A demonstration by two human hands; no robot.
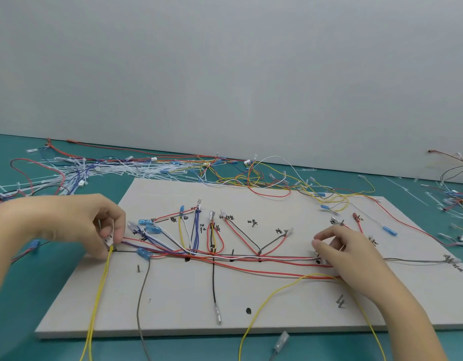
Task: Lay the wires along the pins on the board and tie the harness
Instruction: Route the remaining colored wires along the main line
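Board [277, 303] on the green bench [29, 295], wires [225, 257] bundled along its pins. Left hand [105, 225], at 9 o'clock, pinches a white tie; right hand [339, 254], at 3 o'clock, fingers curled, presses the bundle.

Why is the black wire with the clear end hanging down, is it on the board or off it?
On the board. The black wire runs down from the main bundle, and its clear terminal lies flat on the board, short of the front edge.
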